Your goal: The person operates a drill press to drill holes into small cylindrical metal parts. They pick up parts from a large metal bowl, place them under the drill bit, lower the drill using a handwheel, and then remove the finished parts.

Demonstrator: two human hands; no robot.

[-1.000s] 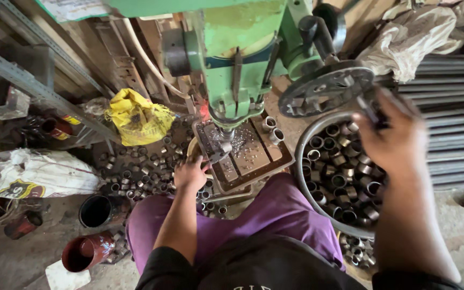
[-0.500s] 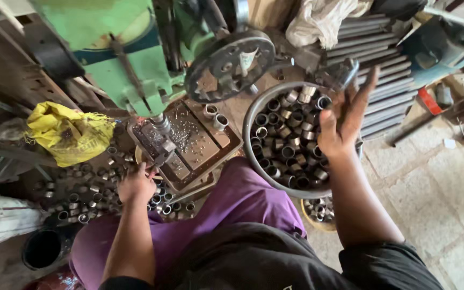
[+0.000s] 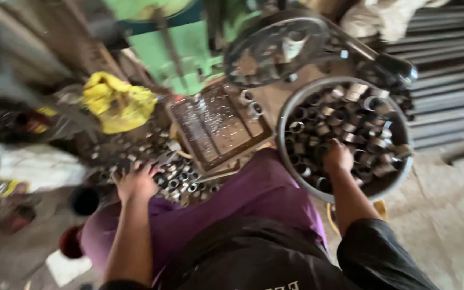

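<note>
My right hand [image 3: 338, 157] is down inside a round metal bowl [image 3: 284, 140] filled with several short metal rings [image 3: 350, 115]. Its fingers curl among the rings, and blur hides whether they grip one. My left hand [image 3: 135, 180] rests with fingers spread on a loose pile of similar rings [image 3: 181, 180] on the floor to the left of my purple-clad knee [image 3: 253, 188]. Between the hands lies the slotted, chip-covered table [image 3: 216, 124] of a green machine [image 3: 181, 51].
A spoked handwheel [image 3: 275, 48] hangs above the bowl. A yellow cloth [image 3: 116, 104] lies at the left beside the machine. Stacked grey bars [image 3: 449, 80] run along the right. Dark tins [image 3: 84, 200] and white sacks [image 3: 33, 166] sit at the left.
My right hand dropped from the handwheel area down into the bowl of rings. My left hand moved from the machine table to the ring pile. The view swung and blurred.
</note>
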